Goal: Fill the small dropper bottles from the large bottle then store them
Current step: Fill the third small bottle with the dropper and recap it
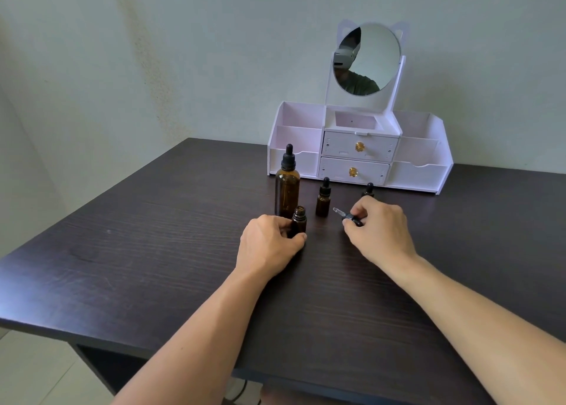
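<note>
A large amber bottle (287, 187) with a black dropper cap stands upright on the dark table (153, 251). Just in front of it, my left hand (269, 242) grips a small amber bottle (299, 221) whose neck is uncapped. My right hand (378, 228) pinches that bottle's dropper cap (349, 216), its glass tip pointing left, low over the table. A second small capped bottle (323, 201) stands between my hands, farther back. A third small bottle (368, 190) is partly hidden behind my right hand.
A white cosmetic organiser (361, 147) with a round mirror, two gold-knobbed drawers and open side compartments stands at the back of the table against the wall. The table's left edge runs diagonally toward me.
</note>
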A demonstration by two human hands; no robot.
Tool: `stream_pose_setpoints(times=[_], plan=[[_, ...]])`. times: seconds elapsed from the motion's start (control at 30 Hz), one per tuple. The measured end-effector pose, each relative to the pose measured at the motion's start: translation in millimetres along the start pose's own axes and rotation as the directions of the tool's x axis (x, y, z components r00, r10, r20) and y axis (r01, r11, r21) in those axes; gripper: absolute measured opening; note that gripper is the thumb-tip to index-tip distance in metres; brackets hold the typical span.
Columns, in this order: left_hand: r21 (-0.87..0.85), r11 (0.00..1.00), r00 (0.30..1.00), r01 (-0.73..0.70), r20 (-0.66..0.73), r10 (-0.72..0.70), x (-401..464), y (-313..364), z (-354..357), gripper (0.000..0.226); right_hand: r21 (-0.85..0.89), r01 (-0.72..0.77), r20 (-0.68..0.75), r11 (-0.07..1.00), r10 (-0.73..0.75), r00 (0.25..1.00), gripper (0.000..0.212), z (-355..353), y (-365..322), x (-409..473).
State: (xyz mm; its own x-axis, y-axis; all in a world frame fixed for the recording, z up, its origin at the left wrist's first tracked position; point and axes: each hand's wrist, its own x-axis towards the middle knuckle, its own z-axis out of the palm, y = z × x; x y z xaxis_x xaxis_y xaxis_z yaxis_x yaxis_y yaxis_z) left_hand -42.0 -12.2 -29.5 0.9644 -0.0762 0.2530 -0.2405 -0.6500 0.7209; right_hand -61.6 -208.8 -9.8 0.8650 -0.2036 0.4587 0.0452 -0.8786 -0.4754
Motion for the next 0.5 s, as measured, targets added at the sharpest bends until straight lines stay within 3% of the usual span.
stream_pose_setpoints(times=[0.5], plan=[[-0.027, 1.0, 0.999, -0.012, -0.031, 0.011, 0.3, -0.3, 0.2, 0.047, 0.017, 0.036, -0.012, 0.999, -0.035, 0.999, 0.025, 0.7, -4.1, -7.5]])
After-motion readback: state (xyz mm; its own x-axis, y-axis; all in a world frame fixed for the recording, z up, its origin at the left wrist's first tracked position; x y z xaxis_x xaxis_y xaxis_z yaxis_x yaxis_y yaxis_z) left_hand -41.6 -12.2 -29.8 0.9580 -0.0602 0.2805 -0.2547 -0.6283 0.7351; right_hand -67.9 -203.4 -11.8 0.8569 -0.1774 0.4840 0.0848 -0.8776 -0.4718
